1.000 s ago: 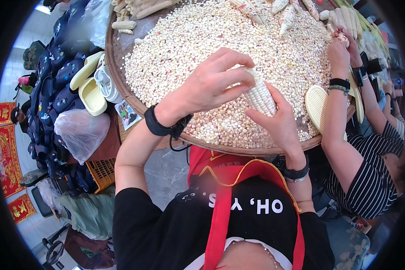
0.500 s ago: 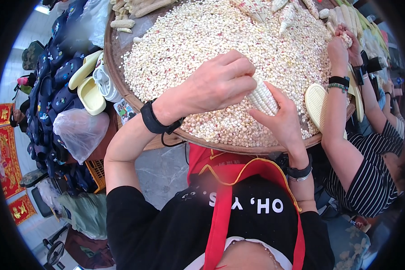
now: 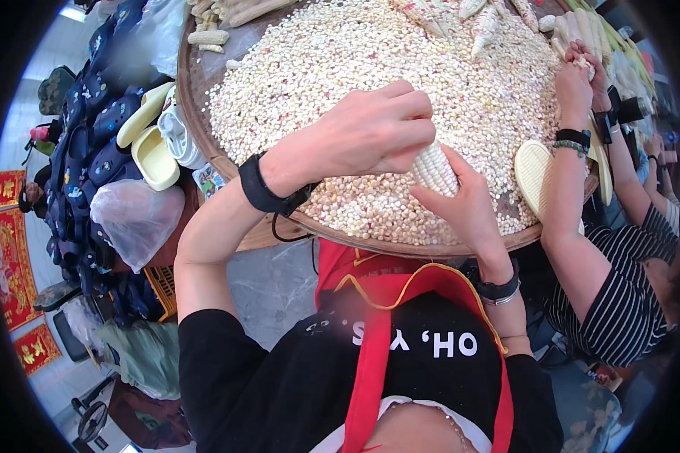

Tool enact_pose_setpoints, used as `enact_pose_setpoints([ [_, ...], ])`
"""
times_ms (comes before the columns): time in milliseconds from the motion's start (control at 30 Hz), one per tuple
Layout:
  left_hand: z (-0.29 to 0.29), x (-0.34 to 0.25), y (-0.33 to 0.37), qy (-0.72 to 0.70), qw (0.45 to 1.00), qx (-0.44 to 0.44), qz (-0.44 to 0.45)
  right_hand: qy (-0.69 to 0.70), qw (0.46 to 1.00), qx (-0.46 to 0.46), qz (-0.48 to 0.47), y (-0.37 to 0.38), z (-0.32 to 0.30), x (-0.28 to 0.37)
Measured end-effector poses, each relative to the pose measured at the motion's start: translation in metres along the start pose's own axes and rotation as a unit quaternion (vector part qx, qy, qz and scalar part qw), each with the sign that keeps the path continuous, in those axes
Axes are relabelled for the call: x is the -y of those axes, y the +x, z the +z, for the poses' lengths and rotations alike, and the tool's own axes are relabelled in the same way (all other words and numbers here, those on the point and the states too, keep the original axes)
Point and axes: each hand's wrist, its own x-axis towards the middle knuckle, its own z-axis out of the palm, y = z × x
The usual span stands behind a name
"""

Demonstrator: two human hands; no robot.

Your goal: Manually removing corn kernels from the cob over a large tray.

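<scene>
Lying at the far left, pale yellow rubber slippers rest beside the wide round woven tray heaped with loose kernels, over which the left hand closes on the white corn cob — cupped beneath by the right hand — near a co-worker's hands.

Even, bright daylight; soft, short shadows under the hands. Mild glare on the pale floor patch at upper left. Strong fisheye bending and a black vignette at the rim. Centre sharp; the right edge is dim and smeared, possibly slightly out of focus.
</scene>
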Motion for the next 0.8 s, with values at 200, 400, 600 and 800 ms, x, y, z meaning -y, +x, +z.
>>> enact_pose_setpoints([
  [200, -0.003, 0.002, 0.002, 0.038, 0.998, 0.042, 0.002, 0.042, 0.999, 0.009, 0.031, 0.003, 0.001, -0.003],
  [400, -0.004, 0.007, -0.004, 0.058, 0.997, 0.041, 0.011, 0.146, 0.987, 0.032, 0.053, 0.007, 0.01, -0.003],
  [600, -0.004, 0.01, -0.003, 0.054, 0.998, 0.031, -0.006, 0.112, 0.993, 0.005, 0.044, 0.007, 0.015, -0.002],
  [800, 0.009, 0.018, 0.006, 0.032, 0.999, 0.027, -0.008, 0.233, 0.967, 0.017, 0.103, 0.003, 0.019, 0.0],
])
